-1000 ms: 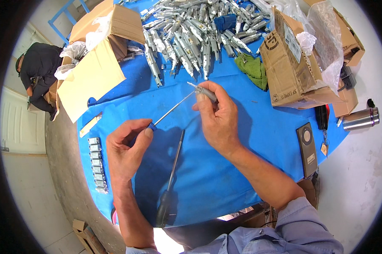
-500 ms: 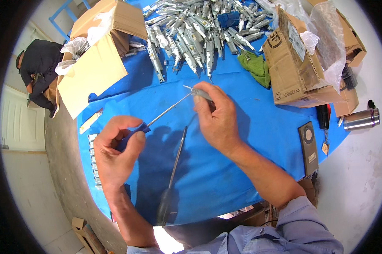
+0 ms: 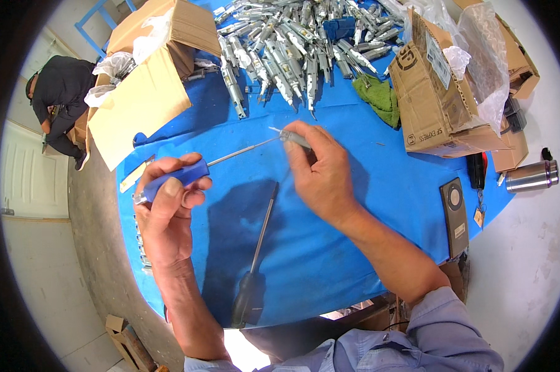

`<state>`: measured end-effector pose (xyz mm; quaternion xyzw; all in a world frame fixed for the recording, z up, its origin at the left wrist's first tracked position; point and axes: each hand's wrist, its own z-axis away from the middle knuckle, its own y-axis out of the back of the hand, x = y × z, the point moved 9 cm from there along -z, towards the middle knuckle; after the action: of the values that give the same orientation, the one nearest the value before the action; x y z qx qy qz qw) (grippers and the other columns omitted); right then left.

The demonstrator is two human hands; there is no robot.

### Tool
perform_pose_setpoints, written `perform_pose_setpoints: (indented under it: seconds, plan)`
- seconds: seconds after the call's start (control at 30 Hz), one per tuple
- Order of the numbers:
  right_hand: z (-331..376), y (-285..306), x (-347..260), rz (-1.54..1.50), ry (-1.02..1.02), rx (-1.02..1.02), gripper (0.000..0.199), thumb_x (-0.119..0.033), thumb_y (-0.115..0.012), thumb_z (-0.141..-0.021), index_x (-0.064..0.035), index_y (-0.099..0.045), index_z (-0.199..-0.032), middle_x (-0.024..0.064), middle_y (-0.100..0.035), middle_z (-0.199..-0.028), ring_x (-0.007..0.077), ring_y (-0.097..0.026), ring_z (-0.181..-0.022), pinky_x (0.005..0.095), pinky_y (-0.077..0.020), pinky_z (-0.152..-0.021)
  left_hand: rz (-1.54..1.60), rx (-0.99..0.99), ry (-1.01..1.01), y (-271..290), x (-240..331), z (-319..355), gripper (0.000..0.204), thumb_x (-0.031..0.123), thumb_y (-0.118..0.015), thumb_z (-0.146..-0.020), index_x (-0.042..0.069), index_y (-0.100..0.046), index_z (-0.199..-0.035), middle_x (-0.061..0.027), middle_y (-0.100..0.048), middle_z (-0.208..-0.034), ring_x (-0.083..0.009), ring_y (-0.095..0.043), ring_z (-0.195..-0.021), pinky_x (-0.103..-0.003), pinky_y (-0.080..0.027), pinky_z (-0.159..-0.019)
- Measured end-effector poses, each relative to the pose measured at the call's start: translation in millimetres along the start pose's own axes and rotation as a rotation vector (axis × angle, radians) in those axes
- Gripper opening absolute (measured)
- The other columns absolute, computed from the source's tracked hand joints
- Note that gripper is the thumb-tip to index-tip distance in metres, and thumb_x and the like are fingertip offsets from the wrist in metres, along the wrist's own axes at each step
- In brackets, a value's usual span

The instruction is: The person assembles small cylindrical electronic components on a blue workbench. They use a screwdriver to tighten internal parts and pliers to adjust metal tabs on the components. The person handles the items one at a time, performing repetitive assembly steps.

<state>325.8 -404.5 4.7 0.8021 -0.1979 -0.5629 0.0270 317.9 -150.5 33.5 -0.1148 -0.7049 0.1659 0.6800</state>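
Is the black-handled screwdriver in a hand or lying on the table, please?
Lying loose: the black-handled screwdriver rests flat on the blue table, between both hands, neither touching it.

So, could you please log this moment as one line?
left hand: grips blue-handled screwdriver | right hand: holds small metal part at its tip | blue table

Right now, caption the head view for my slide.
Left hand holds a blue-handled screwdriver to a small metal part in right hand.
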Motion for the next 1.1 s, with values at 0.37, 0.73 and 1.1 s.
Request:
perform_pose_setpoints:
  seconds: [0.37,0.73,1.1]
  plan:
    - [2.5,-4.1,4.6,-0.112,-0.062,0.005,0.018,-0.005,-0.071,-0.096,0.0002,-0.068,-0.113,0.0134,-0.071,-0.095,0.0192,-0.068,-0.073,0.0336,-0.0531,-0.063,-0.219,0.079,-0.285,9.3,25.3,4.5,0.012,0.013,-0.066,-0.101,0.002,-0.066,-0.107,-0.0189,-0.073,-0.111,-0.0193,-0.07,-0.079,-0.027,-0.057,-0.067]
    - [2.4,-1.2,-2.7,-0.11,-0.01,0.036,0.016,-0.004,-0.073,-0.093,0.0005,-0.07,-0.108,0.0111,-0.069,-0.089,0.0155,-0.066,-0.065,0.0312,-0.0509,-0.058,-0.293,0.05,-0.339,-14.2,30.8,18.6,0.009,0.006,-0.068,-0.093,0.001,-0.062,-0.097,-0.0204,-0.072,-0.101,-0.021,-0.068,-0.069,-0.032,-0.054,-0.056]
    - [2.8,-4.3,-7.1,-0.048,0.038,0.009,0.013,-0.005,-0.073,-0.091,-0.0015,-0.071,-0.103,0.0096,-0.063,-0.079,0.0187,-0.058,-0.062,0.0354,-0.0452,-0.056,-0.295,0.016,-0.341,-18.4,31.0,19.3,0.007,0.003,-0.067,-0.093,0.0,-0.061,-0.097,-0.0195,-0.072,-0.099,-0.0199,-0.067,-0.067,-0.03,-0.054,-0.055]
